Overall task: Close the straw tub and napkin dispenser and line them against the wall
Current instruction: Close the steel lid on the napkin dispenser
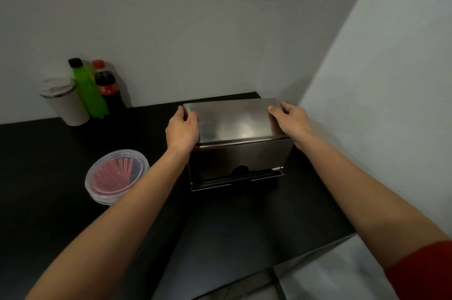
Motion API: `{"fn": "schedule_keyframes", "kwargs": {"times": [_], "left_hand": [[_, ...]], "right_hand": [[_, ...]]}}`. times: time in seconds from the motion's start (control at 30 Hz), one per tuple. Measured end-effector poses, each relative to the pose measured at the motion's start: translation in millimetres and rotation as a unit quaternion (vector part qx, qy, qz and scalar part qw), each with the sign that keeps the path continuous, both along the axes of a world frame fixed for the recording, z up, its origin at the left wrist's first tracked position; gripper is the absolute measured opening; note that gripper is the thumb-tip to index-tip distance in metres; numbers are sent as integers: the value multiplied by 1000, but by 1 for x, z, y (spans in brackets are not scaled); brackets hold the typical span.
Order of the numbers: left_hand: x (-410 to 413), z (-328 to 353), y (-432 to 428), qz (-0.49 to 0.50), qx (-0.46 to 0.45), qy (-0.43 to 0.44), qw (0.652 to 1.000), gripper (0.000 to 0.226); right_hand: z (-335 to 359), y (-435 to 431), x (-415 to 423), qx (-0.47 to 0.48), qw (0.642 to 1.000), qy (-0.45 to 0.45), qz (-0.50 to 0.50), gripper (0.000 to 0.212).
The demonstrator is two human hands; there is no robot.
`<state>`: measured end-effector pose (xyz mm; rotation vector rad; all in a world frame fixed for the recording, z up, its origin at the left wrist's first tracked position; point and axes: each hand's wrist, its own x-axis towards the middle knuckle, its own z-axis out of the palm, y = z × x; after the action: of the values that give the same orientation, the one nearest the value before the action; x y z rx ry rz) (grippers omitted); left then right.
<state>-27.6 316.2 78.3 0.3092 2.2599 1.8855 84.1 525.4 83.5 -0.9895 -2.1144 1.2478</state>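
A shiny steel napkin dispenser (234,143) stands on the black counter (220,221) in the back right corner, its flat top lying level. My left hand (182,129) grips its left top edge and my right hand (289,119) grips its right top edge. To the left sits a round clear straw tub (116,174) with its clear lid on top and red straws showing through. The tub is apart from the dispenser and well forward of the back wall. My left forearm passes just beside it.
Against the back wall at the left stand a pale lidded tumbler (64,101), a green bottle (89,90) and a cola bottle (107,84). A white wall (379,94) runs close along the right. A grey surface (330,272) adjoins the counter's near right edge.
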Motion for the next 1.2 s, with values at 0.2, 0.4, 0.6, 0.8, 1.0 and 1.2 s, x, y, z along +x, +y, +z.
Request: {"fn": "schedule_keyframes", "kwargs": {"times": [0.2,0.4,0.6,0.8,1.0,1.2], "left_hand": [[-5,-7,3,8,-26,-10,1000,55],[-4,-12,3,2,-27,-16,1000,57],[-3,-9,1,-10,-43,-11,999,57],[2,-7,2,-26,-109,47,993,60],[1,-8,1,-40,-135,64,988,62],[5,-10,2,-28,-124,95,987,67]], "right_hand": [[-1,2,-3,23,999,-33,9,55],[0,0,-4,22,999,-27,4,51],[1,3,-2,20,999,-40,29,49],[4,5,4,11,996,-55,63,47],[2,4,5,22,995,-67,65,56],[-10,-1,5,52,995,-72,43,60]]}}
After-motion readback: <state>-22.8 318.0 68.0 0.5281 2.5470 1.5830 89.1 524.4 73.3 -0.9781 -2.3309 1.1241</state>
